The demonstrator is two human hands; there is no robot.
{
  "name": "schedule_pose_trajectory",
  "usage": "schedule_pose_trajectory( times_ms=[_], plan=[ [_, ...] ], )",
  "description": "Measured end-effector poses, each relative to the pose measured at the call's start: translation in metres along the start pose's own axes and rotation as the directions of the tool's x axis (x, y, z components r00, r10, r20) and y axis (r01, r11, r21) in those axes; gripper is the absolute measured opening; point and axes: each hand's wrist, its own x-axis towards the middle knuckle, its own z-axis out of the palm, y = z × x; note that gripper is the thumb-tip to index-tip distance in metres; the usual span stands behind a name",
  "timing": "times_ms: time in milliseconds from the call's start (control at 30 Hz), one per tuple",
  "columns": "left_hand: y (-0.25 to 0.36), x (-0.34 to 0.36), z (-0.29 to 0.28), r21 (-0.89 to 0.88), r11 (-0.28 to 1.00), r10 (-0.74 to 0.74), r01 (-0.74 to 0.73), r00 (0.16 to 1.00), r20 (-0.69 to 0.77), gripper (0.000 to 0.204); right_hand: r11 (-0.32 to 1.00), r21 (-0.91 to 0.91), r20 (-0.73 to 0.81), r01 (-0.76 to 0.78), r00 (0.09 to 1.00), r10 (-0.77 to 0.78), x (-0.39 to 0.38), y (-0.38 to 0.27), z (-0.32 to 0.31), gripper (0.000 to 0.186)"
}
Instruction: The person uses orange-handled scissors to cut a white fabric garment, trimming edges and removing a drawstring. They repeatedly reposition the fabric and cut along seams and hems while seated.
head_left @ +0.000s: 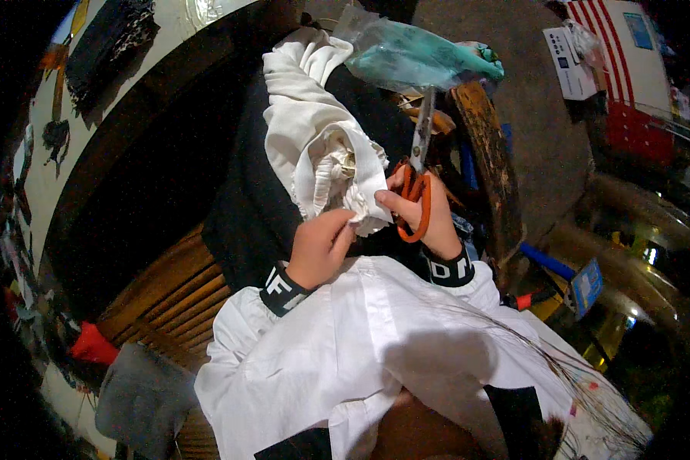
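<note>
A white gathered cloth (314, 115) lies over my lap, its open end toward me with a wide band and crumpled fabric inside. My left hand (320, 244) pinches the near edge of this cloth. On the other side of the opening, my right hand (425, 211) holds the band between thumb and fingers. Scissors with orange handles (415, 205) hang in the same right hand, the loops around or against its fingers; exactly how they sit I cannot tell. Their metal blades (422, 130) point away from me.
Past the cloth lies a clear plastic bag with something green (414, 57). A worn wooden beam (489, 161) stands to the right, and a slatted wooden seat (169, 287) is at the left. A white box (571, 65) and a blue-handled tool (548, 261) lie farther right.
</note>
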Motion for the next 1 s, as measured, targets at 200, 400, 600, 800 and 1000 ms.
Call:
schedule_pose_trajectory(
  times_ms=[200,400,600,800,1000],
  plan=[
    [0.010,0.015,-0.006,-0.386,0.904,-0.228,0.185,0.971,-0.068,0.020,0.963,0.241,-0.029,0.119,0.993,-0.116,0.003,-0.037,-0.022,0.019],
    [0.054,0.035,-0.016,-0.170,0.981,0.040,-0.089,0.961,-0.273,0.014,0.957,0.224,-0.041,0.182,0.983,-0.177,0.004,-0.054,-0.030,0.025],
    [0.065,0.058,-0.006,-0.199,0.962,0.119,-0.186,0.944,-0.308,0.017,0.916,0.293,-0.075,0.273,0.962,-0.263,0.003,-0.062,-0.006,0.022],
    [0.052,0.044,-0.022,-0.788,0.588,-0.339,0.183,0.940,-0.034,0.018,0.944,0.046,-0.191,0.327,0.930,-0.313,0.020,-0.042,-0.034,0.025],
    [0.021,0.030,-0.044,-0.755,0.646,-0.322,0.113,0.937,-0.135,0.017,0.686,0.704,-0.258,0.183,0.966,0.007,0.025,-0.062,-0.055,0.015]
  ],
)
